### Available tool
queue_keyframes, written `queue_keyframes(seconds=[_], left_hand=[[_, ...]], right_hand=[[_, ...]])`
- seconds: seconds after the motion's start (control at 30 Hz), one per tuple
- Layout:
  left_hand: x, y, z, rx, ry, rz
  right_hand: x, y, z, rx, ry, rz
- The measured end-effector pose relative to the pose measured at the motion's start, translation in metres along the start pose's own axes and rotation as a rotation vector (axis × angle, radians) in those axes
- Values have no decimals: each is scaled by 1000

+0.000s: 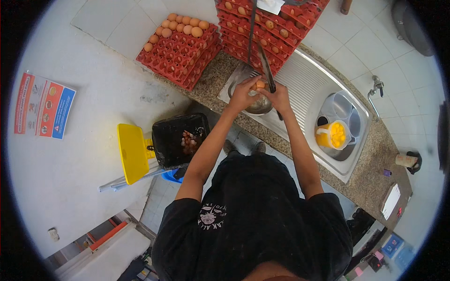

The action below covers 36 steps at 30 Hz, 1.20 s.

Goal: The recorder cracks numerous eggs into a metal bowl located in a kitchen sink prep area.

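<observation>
Above a round metal bowl (259, 107) on the sink's drainboard, my left hand (243, 95) and my right hand (277, 98) hold a brown egg (259, 85) between their fingers. A crack or gap seems to cross the shell. A long knife (266, 66) with a dark handle is also in my right hand, its blade pointing away from me. Beyond the hands stand stacked red egg trays (242, 35) with eggs in them. Another red stack (175, 66) at the left carries brown eggs along its far part. What lies inside the bowl is partly hidden.
In the sink basin at the right are a clear jug (325, 137) of yolks and yellow liquid and translucent containers (337, 105). A tap (376, 87) is on the wall. A black bin (165, 140) with eggshells and a yellow lid (132, 152) stands below the counter at the left.
</observation>
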<state>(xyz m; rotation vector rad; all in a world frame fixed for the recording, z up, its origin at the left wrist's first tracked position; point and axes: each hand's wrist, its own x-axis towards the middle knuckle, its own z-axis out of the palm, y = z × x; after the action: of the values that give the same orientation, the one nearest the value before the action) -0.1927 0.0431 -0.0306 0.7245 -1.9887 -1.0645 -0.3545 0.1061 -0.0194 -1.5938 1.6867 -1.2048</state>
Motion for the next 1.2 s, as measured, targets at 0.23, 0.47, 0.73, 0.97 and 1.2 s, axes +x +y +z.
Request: queue_keyframes(seconds=[0.23,0.47,0.73,0.97,1.2], left_hand=[[-74,0,-61,-72,202,-436],[-197,-51,-189,529,376,-498],[52,-103,-349,1031,822,138],[80,-136,-360,1176,404,-375],[11,9,-126,-759,442,-368]], right_hand=[[-26,35,7,-121,219,-245],[-81,27,-32,62,74,366],[-60,-7,-8,64,10,397],[-84,-24,5,69,39,423],[-96,-7,18,-180,34,221]])
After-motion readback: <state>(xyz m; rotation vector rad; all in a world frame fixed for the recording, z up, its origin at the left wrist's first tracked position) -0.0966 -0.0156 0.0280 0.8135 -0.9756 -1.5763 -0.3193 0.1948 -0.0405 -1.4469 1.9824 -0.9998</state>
